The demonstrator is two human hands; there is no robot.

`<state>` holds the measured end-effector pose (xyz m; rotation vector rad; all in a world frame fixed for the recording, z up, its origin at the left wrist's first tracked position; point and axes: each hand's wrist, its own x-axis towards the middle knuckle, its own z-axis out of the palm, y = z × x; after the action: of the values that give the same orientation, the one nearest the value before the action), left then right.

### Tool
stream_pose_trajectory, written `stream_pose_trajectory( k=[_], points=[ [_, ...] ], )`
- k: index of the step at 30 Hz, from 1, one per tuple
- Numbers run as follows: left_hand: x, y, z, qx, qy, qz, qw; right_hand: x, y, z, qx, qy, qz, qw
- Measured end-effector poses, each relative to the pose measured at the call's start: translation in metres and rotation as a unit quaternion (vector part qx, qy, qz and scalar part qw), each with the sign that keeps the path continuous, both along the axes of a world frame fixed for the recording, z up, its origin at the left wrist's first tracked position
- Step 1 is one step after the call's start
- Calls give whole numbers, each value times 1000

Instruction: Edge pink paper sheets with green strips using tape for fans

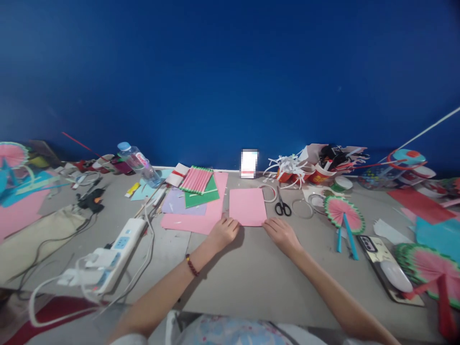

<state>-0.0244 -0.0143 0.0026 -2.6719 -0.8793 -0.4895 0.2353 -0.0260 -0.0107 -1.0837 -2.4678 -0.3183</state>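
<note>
A square sheet of pink paper (247, 207) lies flat on the grey table in front of me. My left hand (225, 232) is closed at its near left corner, the fingers curled over the edge. At the near right corner, my right hand (282, 233) has its fingertips pressed together on the paper's edge. Just right of the sheet are black-handled scissors (283, 208). To the left, a pleated pink paper with green edges (196, 180) rests on green paper (212, 194), lilac paper (179, 203) and a larger pink sheet (179, 223).
A lit phone screen (249, 164) stands against the blue wall. Left are a power strip (124, 244) with cables and a tilted water bottle (138, 163). Right are paper strips (291, 167), a watermelon-coloured fan (343, 214), and a phone (373, 258) under a white mouse (396, 276).
</note>
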Motion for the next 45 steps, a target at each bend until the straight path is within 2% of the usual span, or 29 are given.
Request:
stream_pose_trajectory(
  k=[4, 7, 10, 14, 17, 22, 25, 29, 34, 39, 45],
  points=[
    [1, -3, 0, -16, 24, 22, 999, -2, 5, -6, 8, 52, 14, 999],
    [0, -2, 3, -45, 21, 35, 998, -3, 6, -4, -18, 79, -2, 997],
    [1, 0, 7, -77, 17, 45, 996, -5, 6, -2, -28, 83, -12, 996],
    [4, 5, 9, -103, 33, 29, 994, -5, 7, -1, -38, 78, 2, 996],
    [5, 10, 7, -138, 4, 27, 990, -4, 10, 1, -98, 112, -5, 989],
    [2, 19, 6, -224, -78, 19, 971, -3, 17, 7, -222, 167, -16, 960],
    [2, 24, 9, -281, -139, 19, 949, -3, 23, 12, -272, 188, -22, 943],
    [0, 27, 10, -337, -220, 38, 914, -1, 32, 18, -340, 242, -60, 907],
    [-7, 27, 2, -330, -253, 37, 909, 1, 39, 16, -330, 249, -67, 908],
    [-11, 27, -1, -284, -220, 19, 933, 4, 37, 12, -318, 246, -46, 914],
    [-13, 26, 3, -250, -149, 22, 956, 10, 29, 9, -310, 219, -27, 925]
  ],
)
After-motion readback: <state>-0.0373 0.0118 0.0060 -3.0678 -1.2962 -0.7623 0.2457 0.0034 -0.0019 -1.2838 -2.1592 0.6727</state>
